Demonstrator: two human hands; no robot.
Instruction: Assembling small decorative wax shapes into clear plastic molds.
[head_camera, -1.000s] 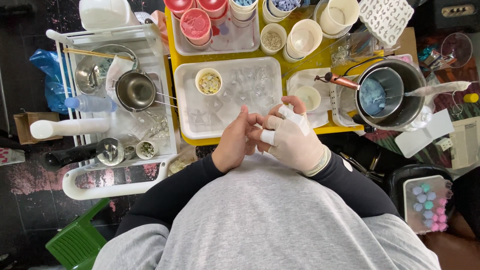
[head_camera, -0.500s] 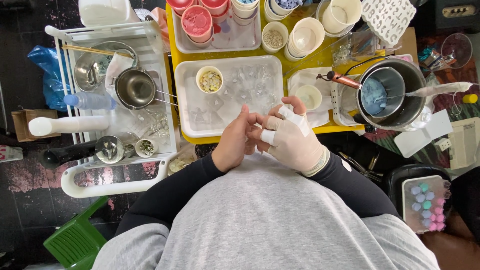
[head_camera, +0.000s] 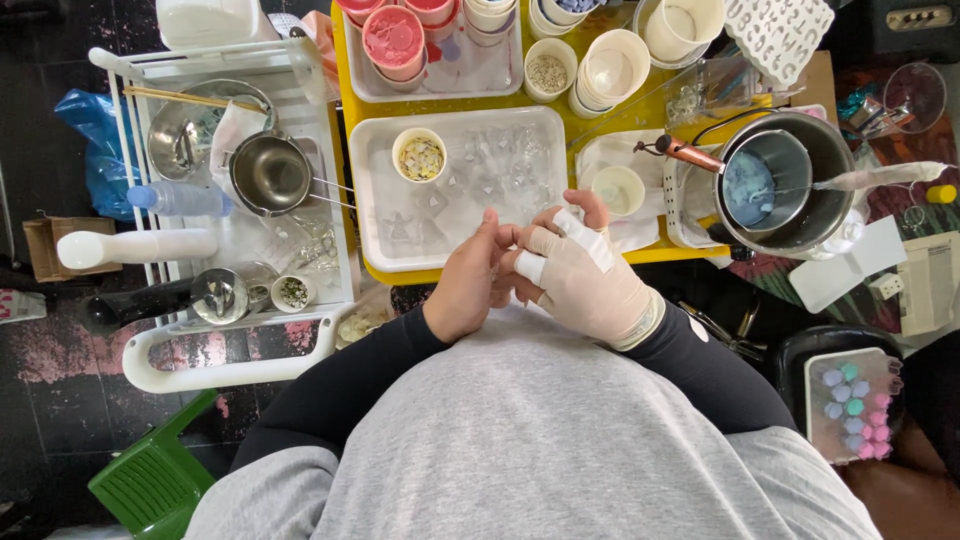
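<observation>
My two hands meet in front of my belly, just below the edge of the yellow table (head_camera: 345, 120). My right hand (head_camera: 590, 280) wears a thin pale glove with white tape strips around two fingers. My bare left hand (head_camera: 468, 288) reaches across, and its fingertips pinch the taped finger of the glove. The right hand's fingers are loosely curled with nothing in them. Just beyond the hands lies a white tray (head_camera: 372, 235) with clear moulds and a small cup of flakes (head_camera: 420, 158).
A steel pot (head_camera: 780, 185) with blue wax and a spoon stands at the right. Pink-filled cups (head_camera: 392, 38) and paper cups (head_camera: 612, 68) crowd the back. A white cart (head_camera: 240, 350) at left holds steel bowls and bottles. A green stool (head_camera: 145, 485) sits at the lower left.
</observation>
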